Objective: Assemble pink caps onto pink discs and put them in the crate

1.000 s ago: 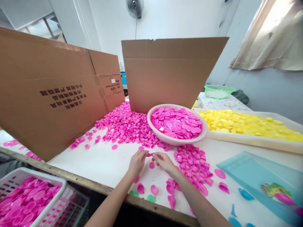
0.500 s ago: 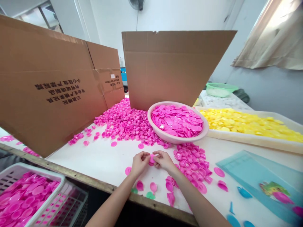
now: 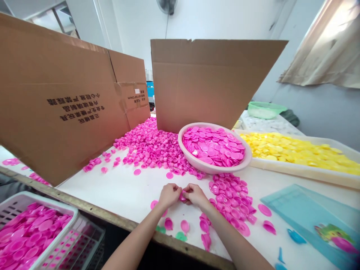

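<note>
So the left hand [image 3: 168, 195] and right hand [image 3: 195, 195] are basically knuckle to knuckle near the front edge of the white work table [image 3: 118, 191], fingers curled in, with a small pink plastic cap [image 3: 183, 196] pinched right between them. Only a sliver of it shows, the rest is hidden by the fingers. Just beside the right hand there's a loose heap of pink caps [image 3: 229, 200], plus a few strays and a green cap [image 3: 181, 236] below the hands. Further back, a pale pink basin [image 3: 202, 167] full of flat pink discs [image 3: 213, 146] sits against a cardboard flap [image 3: 205, 82], next to a big drift of pink caps [image 3: 149, 146]. Yellow caps [image 3: 292, 152] fill a white tray [image 3: 306, 174] on the right, and a white plastic crate [image 3: 36, 200] of pink discs [image 3: 28, 236] sits low on the left, below the table edge.
</note>
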Tool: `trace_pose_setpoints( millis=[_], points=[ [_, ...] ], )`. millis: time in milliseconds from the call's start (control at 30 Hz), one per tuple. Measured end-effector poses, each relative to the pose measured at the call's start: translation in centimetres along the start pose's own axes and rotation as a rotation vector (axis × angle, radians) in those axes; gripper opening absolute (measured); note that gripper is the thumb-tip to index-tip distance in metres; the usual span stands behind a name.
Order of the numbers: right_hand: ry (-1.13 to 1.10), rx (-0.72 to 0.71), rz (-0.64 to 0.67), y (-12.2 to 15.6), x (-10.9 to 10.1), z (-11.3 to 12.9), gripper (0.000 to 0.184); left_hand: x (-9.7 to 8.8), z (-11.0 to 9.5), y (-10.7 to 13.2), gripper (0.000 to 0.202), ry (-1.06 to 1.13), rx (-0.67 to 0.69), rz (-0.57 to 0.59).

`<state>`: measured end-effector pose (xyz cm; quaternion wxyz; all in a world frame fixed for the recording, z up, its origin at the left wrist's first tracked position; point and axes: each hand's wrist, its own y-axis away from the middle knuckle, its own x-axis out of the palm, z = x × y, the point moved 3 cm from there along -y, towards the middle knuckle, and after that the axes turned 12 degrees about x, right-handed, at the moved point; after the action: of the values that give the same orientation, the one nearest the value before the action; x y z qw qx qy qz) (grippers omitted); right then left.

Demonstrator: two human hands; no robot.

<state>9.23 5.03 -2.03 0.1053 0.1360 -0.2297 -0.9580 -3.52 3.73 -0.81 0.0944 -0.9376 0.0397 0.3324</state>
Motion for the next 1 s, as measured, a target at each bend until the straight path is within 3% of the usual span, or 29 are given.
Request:
trace_pose_setpoints(
  millis=[100, 200, 300, 433, 533, 667, 867, 1000],
  points=[
    [-0.016, 0.003, 0.002, 0.3, -0.2, 0.1, 0.016, -0.2, -1.6, -1.3, 0.027, -0.303, 0.047, -0.089],
    [-0.087, 0.042, 0.118, 0.5, -0.7, 0.2, 0.014, 0.4, -2.5, -2.2, 0.020, -0.458, 0.119, -0.122],
    [-0.074, 0.125, 0.217, 0.4, -1.4, 0.5, 0.012, 1.1, -2.5, -2.4, 0.017, -0.499, 0.136, -0.096],
    [0.175, 0.219, 0.205, -0.5, -1.6, 1.8, 0.012, 1.4, -2.1, -2.4, 0.019, -0.532, 0.128, -0.070],
    [0.362, 0.283, 0.332, -1.2, -1.4, 2.8, 0.007, 1.5, -1.8, -2.5, 0.019, -0.512, 0.111, -0.052],
    [0.474, 0.342, 0.432, -2.3, -1.9, 2.7, 0.017, 2.1, -1.3, -2.8, 0.018, -0.461, 0.098, -0.060],
    [0.386, 0.308, 0.416, -2.2, -2.2, 2.2, 0.016, 1.9, -1.2, -2.8, 0.016, -0.435, 0.127, -0.116],
    [0.332, 0.156, 0.227, -0.8, -1.3, 2.4, 0.012, 1.2, -1.8, -2.3, 0.023, -0.376, 0.152, -0.089]
  ],
)
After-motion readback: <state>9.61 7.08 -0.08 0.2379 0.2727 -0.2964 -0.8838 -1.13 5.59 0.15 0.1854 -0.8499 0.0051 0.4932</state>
